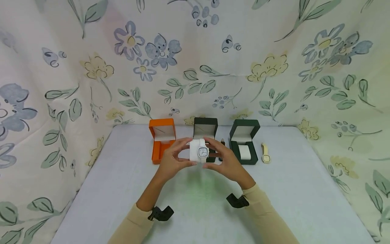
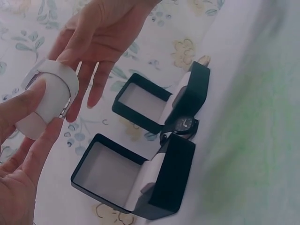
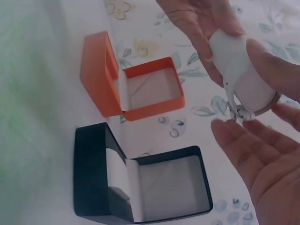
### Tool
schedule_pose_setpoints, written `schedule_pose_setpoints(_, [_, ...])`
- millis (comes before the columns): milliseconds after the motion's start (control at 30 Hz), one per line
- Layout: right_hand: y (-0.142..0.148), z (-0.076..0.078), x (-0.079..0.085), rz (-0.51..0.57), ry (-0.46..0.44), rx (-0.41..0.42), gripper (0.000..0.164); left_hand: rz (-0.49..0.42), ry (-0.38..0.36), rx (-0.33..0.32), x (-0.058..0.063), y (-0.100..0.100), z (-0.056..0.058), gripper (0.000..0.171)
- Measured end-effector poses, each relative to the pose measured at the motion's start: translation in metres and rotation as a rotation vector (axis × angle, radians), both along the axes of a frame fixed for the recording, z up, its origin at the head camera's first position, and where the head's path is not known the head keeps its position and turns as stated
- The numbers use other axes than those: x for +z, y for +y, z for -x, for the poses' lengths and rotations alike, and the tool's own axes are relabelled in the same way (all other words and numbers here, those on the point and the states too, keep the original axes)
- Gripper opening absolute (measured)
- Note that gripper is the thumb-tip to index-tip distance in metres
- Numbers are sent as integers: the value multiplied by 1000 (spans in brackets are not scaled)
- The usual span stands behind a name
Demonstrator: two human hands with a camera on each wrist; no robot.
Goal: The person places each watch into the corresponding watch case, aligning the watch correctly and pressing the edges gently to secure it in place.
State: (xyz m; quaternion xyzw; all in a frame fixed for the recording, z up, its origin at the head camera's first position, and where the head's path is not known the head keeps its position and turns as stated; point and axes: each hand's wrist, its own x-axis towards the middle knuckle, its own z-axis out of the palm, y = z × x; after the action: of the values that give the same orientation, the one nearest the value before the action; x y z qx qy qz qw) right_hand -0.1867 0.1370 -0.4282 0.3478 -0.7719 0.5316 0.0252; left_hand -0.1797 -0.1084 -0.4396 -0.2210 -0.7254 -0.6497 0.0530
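Observation:
A white wristwatch (image 1: 203, 152) with a squarish dial is wrapped around a white watch cushion (image 1: 193, 150), held up in front of the boxes. My left hand (image 1: 173, 160) grips the cushion's left end between thumb and fingers. From the right, my right hand (image 1: 228, 162) pinches the watch, its thumb below and its fingers above. The strap's metal clasp (image 3: 241, 112) shows in the right wrist view, right at the right hand's fingertips. Behind both hands stands an open dark box (image 1: 206, 122), its lower part mostly hidden in the head view.
An open orange box (image 1: 156, 152) stands on the left. To the right is an open green box (image 1: 253, 152) with a white cushion (image 1: 244, 152) inside. A black watch (image 2: 183, 124) lies between the two dark boxes. A gold watch (image 1: 266, 154) lies at far right on the white table (image 1: 122, 189).

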Motion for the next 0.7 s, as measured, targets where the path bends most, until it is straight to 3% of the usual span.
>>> schedule_pose_setpoints(333, [-1,-2,-1,52,6,-14,86,5,-25,-10,-1,3,-6,73])
schedule_pose_setpoints(700, [-3,-3,-5,74,25,-29,86,-10,-4,-28,-2,4,-7,75])
